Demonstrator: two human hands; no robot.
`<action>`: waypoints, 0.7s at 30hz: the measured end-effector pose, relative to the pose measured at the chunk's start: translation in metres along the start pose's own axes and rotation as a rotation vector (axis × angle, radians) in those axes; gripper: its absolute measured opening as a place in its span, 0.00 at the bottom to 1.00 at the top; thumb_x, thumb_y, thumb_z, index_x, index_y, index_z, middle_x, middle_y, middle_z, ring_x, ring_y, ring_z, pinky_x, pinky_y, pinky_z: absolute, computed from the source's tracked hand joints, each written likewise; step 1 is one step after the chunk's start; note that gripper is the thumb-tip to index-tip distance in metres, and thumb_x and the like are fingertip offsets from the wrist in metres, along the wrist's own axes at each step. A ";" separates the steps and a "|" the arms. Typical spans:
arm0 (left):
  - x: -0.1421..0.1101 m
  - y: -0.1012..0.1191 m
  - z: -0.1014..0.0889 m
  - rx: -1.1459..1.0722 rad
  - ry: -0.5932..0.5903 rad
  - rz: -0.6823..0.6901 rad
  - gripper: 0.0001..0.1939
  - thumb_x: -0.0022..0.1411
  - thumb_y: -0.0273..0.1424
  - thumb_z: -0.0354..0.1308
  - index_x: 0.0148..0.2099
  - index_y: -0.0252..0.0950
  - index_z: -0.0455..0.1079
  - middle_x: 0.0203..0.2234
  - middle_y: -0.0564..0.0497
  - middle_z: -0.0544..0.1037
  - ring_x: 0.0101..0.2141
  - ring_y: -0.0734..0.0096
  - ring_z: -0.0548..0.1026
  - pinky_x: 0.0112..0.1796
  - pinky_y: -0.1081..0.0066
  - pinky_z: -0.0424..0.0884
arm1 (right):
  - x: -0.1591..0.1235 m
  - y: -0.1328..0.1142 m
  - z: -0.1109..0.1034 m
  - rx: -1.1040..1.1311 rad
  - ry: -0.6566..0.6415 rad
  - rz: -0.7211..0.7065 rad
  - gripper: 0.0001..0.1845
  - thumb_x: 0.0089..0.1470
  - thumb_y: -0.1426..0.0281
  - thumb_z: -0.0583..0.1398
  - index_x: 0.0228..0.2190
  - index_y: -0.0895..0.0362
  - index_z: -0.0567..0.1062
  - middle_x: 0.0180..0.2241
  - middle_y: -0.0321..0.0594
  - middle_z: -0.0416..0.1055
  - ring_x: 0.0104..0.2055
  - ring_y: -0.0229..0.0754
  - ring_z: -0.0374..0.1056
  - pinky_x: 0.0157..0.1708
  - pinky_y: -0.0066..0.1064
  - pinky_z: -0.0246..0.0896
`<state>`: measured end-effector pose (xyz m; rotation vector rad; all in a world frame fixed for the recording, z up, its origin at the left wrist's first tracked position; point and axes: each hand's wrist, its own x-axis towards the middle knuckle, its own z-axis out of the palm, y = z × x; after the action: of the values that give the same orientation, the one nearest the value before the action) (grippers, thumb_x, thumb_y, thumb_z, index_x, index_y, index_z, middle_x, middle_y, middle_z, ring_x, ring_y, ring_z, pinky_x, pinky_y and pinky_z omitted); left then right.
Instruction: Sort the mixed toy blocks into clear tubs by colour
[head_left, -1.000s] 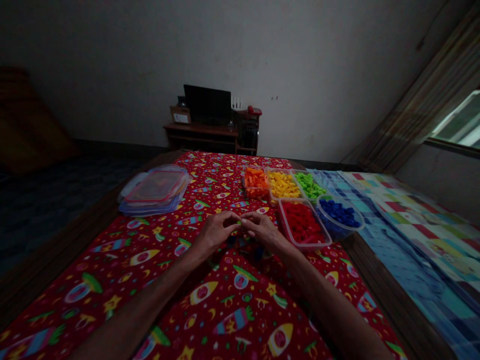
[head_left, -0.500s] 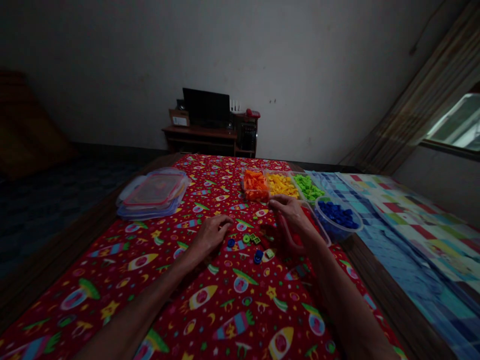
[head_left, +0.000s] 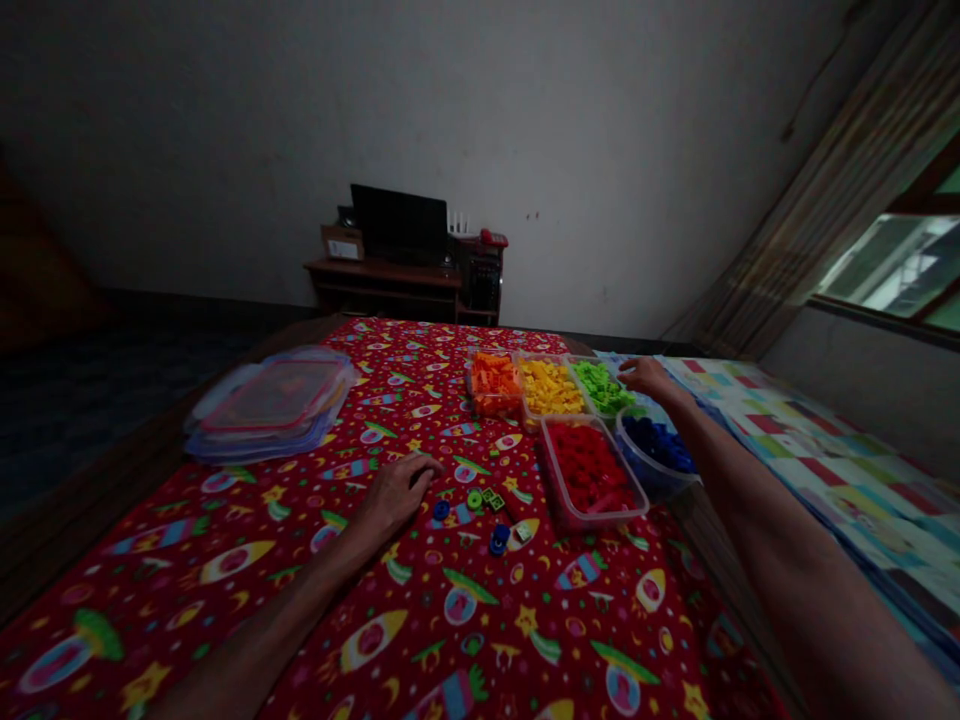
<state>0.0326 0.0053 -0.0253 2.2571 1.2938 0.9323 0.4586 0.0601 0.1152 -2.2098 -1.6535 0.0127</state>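
My left hand (head_left: 396, 490) rests on the red rocket-print cloth (head_left: 225, 560), fingers loosely curled, nothing visible in it. Just right of it lie a few small loose pieces (head_left: 487, 505), blue, green and dark. My right hand (head_left: 646, 376) reaches far over to the right edge of the tub of green pieces (head_left: 606, 388), fingers curled; what they hold, if anything, I cannot make out. Beside that tub stand tubs of yellow pieces (head_left: 547, 387) and orange pieces (head_left: 491, 383), with a tub of red pieces (head_left: 592, 470) and a bowl of blue pieces (head_left: 656, 450) nearer me.
A stack of clear plastic lids (head_left: 270, 400) lies at the left of the cloth. A checked colourful cloth (head_left: 840, 480) covers the surface to the right. A low desk with a dark screen (head_left: 401, 245) stands against the far wall. A window (head_left: 892, 265) is at the right.
My hands parted from in front of me. The right hand moved away to the right, past the red tub to the green tub. The left hand settled on the cloth. Loose pieces came into view.
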 end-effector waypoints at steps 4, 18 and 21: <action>0.000 -0.001 0.002 -0.002 0.007 0.009 0.13 0.57 0.32 0.46 0.33 0.38 0.73 0.31 0.50 0.80 0.34 0.67 0.76 0.37 0.69 0.71 | 0.004 -0.009 0.001 0.013 0.008 0.004 0.19 0.50 0.77 0.57 0.44 0.69 0.76 0.32 0.52 0.77 0.32 0.44 0.74 0.36 0.32 0.66; -0.002 0.007 -0.001 -0.010 0.003 0.008 0.12 0.58 0.31 0.47 0.34 0.38 0.73 0.33 0.49 0.79 0.35 0.66 0.76 0.39 0.68 0.71 | -0.099 -0.124 0.043 0.325 -0.204 -0.575 0.12 0.52 0.75 0.55 0.36 0.61 0.78 0.29 0.43 0.75 0.29 0.40 0.68 0.30 0.29 0.60; -0.002 0.006 0.000 -0.018 0.003 0.017 0.13 0.58 0.31 0.47 0.34 0.38 0.73 0.33 0.49 0.79 0.35 0.66 0.76 0.40 0.67 0.71 | -0.137 -0.145 0.071 0.138 -0.256 -0.677 0.13 0.51 0.80 0.54 0.37 0.62 0.76 0.31 0.46 0.73 0.32 0.41 0.66 0.33 0.30 0.58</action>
<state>0.0360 0.0006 -0.0220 2.2572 1.2648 0.9492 0.2665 -0.0122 0.0636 -1.5031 -2.3806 0.2270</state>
